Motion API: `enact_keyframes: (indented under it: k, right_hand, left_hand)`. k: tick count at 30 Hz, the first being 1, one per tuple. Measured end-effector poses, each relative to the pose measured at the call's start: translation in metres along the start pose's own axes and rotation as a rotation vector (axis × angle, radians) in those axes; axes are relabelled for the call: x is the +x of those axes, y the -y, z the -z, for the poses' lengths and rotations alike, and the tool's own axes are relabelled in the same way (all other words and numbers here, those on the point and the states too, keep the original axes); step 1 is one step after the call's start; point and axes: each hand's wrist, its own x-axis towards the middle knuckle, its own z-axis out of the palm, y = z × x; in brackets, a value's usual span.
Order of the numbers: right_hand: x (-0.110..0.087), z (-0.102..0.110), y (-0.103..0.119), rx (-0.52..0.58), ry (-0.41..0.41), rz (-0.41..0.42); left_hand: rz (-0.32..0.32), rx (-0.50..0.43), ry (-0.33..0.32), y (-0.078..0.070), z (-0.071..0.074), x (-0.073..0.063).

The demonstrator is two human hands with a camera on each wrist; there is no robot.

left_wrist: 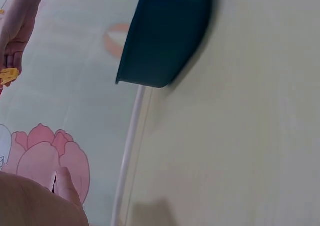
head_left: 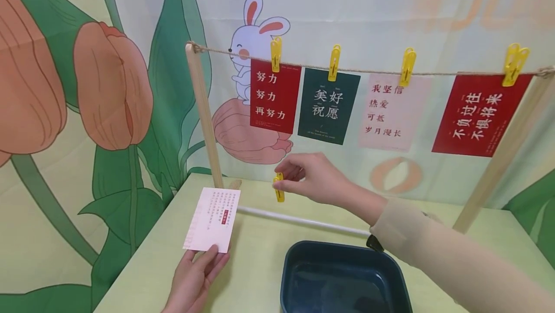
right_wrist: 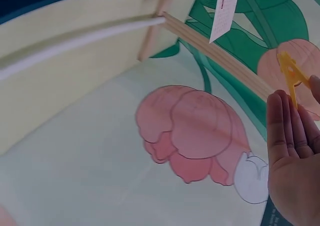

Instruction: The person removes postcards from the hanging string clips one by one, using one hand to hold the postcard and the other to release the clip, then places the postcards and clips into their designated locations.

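My left hand (head_left: 197,277) pinches a white card (head_left: 212,219) by its lower edge, thumb on the front; small vertical print and a red block show on it. The card stands tilted up, left of the frame's foot. My right hand (head_left: 313,178) holds a yellow clothespin (head_left: 279,188) between thumb and fingers, below the hanging cards. In the right wrist view the clothespin (right_wrist: 292,75) points away from the fingers. Along the twine (head_left: 373,71) hang a red card (head_left: 274,96), a green card (head_left: 328,106), a pink card (head_left: 393,110) and another red card (head_left: 481,113), each under a yellow clothespin.
A dark blue basin (head_left: 342,274) stands on the table (head_left: 143,274) in front of me. Wooden posts (head_left: 204,115) carry the twine at both sides, with a white rod (head_left: 303,220) low between them. Behind hangs a cloth (head_left: 347,5) printed with tulips and a rabbit.
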Motion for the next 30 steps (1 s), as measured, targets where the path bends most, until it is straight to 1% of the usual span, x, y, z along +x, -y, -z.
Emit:
enact_keyframes:
  k: [5,13,17,21,30]
  right_hand:
    - [-0.018,-0.010,-0.019,0.006,0.060,-0.048]
    - [-0.045,-0.027,-0.044,0.010,0.131,-0.060]
    - [-0.059,-0.032,-0.051,-0.001,0.174,-0.064]
    - [-0.070,-0.038,-0.058,-0.004,0.197,-0.049]
    - [-0.096,-0.063,-0.074,-0.009,0.231,-0.012]
  left_hand:
    - [0.022,0.015,-0.014,0.013,0.003,-0.005]
    - [0.096,0.026,-0.063,0.028,0.002,-0.010]
    - [0.115,0.029,-0.073,0.033,0.000,-0.014]
    - [0.132,0.032,-0.083,0.038,-0.001,-0.018]
    - [0.191,0.053,-0.126,0.050,0.000,-0.024]
